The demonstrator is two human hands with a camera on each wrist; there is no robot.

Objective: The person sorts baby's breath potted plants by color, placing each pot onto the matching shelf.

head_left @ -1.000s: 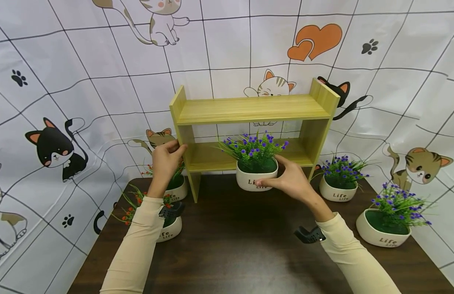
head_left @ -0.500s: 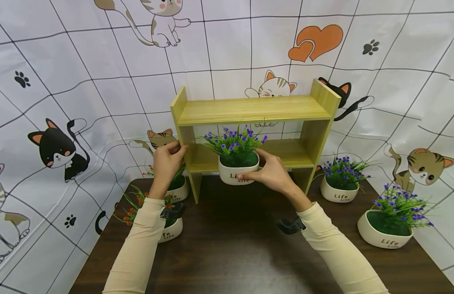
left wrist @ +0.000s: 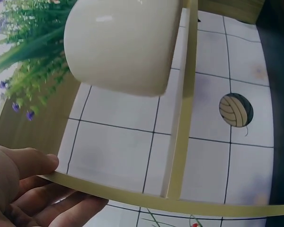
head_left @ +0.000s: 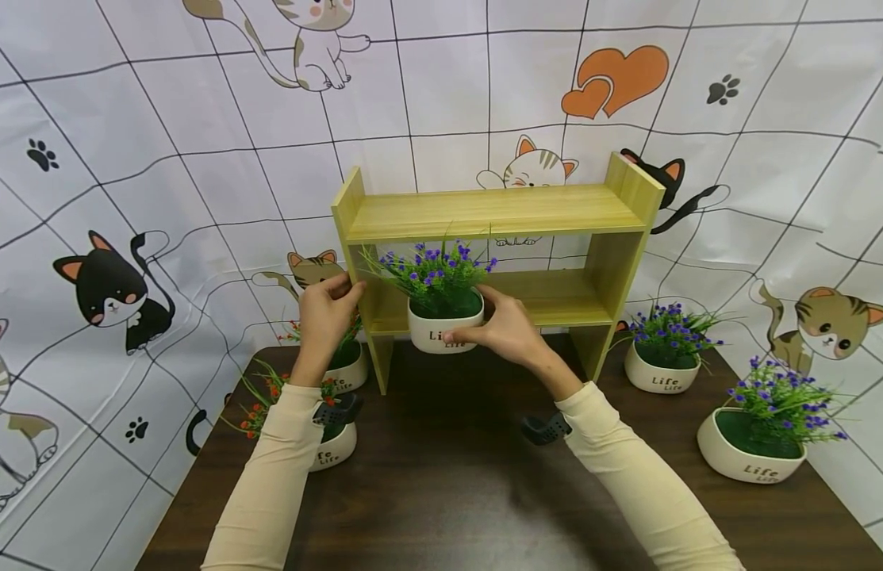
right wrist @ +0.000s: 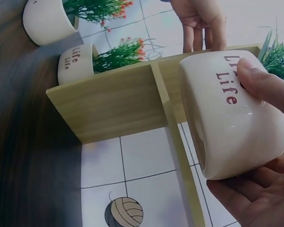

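Note:
My right hand [head_left: 511,331] holds a white oval flowerpot [head_left: 428,327] with purple flowers, thumb on the front lettering and fingers round the far side. The pot is upright, in front of the middle board of a light wooden two-tier shelf [head_left: 484,212], toward its left end. In the right wrist view, the pot [right wrist: 227,123] shows its "Life" lettering and part of its underside. My left hand [head_left: 325,321] grips the front edge of the shelf's left panel. The left wrist view shows the thumb [left wrist: 40,162] inside the panel and the other fingers outside.
Two pots with red flowers stand left of the shelf, one [head_left: 348,374] behind the other [head_left: 335,450], partly behind my left arm. To the right are two purple-flowered pots, one [head_left: 661,374] beside the shelf and one [head_left: 751,456] nearer. The dark table [head_left: 455,492] meets a patterned wall covering.
My right hand has carried the purple-flowered pot leftward along the shelf front and slightly up. My left hand keeps its grip on the left panel.

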